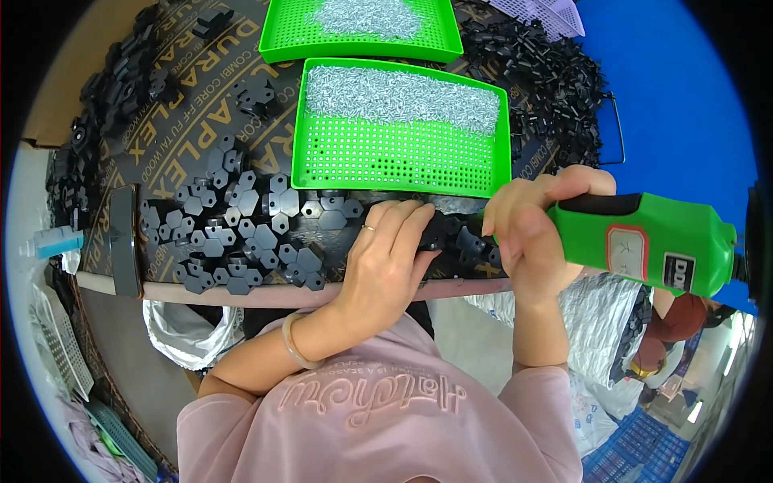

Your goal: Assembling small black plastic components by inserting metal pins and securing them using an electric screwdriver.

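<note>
My right hand [538, 233] is wrapped round a green and black electric screwdriver [676, 241], which lies nearly level with its cord end to the right. The front end of the tool is hidden behind my fingers. Close to its left, my left hand [390, 253] has its fingers bent and pressed onto a black plastic part [435, 231] at the table's near edge. Most of that part is covered by the hand. Several more black plastic parts [471, 241] lie between my hands, and a cluster of black three-lobed parts [241, 233] spreads to the left.
Beyond my hands stands a green perforated tray [403, 181] partly filled with small silvery screws [403, 92]. A second green tray [278, 55] sits behind it. Small black pieces [555, 88] are heaped at the far right, and other black parts [121, 88] at the far left.
</note>
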The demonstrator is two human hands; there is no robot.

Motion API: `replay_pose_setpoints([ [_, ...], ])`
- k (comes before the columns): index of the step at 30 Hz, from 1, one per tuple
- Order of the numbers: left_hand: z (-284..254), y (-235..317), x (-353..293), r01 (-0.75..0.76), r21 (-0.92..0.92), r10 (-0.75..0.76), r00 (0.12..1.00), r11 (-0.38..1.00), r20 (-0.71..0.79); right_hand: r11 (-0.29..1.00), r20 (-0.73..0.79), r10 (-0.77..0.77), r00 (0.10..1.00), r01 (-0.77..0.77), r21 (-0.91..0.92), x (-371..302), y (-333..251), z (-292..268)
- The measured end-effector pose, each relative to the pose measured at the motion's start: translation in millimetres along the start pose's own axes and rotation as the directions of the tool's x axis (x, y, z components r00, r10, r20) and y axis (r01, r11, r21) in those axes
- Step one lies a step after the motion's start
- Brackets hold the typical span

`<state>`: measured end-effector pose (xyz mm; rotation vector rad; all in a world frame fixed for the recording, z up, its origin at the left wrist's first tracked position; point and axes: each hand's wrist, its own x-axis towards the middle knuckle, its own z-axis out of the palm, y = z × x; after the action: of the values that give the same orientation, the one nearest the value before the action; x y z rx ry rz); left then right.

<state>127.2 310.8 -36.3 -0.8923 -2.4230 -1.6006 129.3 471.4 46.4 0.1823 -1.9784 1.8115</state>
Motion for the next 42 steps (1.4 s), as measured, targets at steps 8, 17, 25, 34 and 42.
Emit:
replay_pose_setpoints([
  [8,1,0,0,0.017,-0.016,-0.017,1.0,1.0,0.0,0.998,0.146,-0.057,0.988,0.058,-0.005,1,6,-1],
  [17,0,-1,0,-0.007,0.003,0.007,1.0,1.0,0.012,0.945,-0.039,-0.172,0.984,0.176,0.277,10,-1,-6],
  [25,0,-4,-4,-0.015,-0.038,0.014,1.0,0.999,-0.008,0.996,-0.252,-0.082,0.964,0.087,0.006,34,34,-1],
  [34,1,-4,-3,-0.032,-0.009,0.032,0.999,0.999,-0.008,0.994,-0.245,-0.106,0.964,0.098,-0.042,35,40,2],
  [42,0,-6,-3,-0.057,-0.024,0.057,0.998,0.998,-0.001,0.953,-0.231,-0.114,0.966,0.172,0.25,27,-1,3],
])
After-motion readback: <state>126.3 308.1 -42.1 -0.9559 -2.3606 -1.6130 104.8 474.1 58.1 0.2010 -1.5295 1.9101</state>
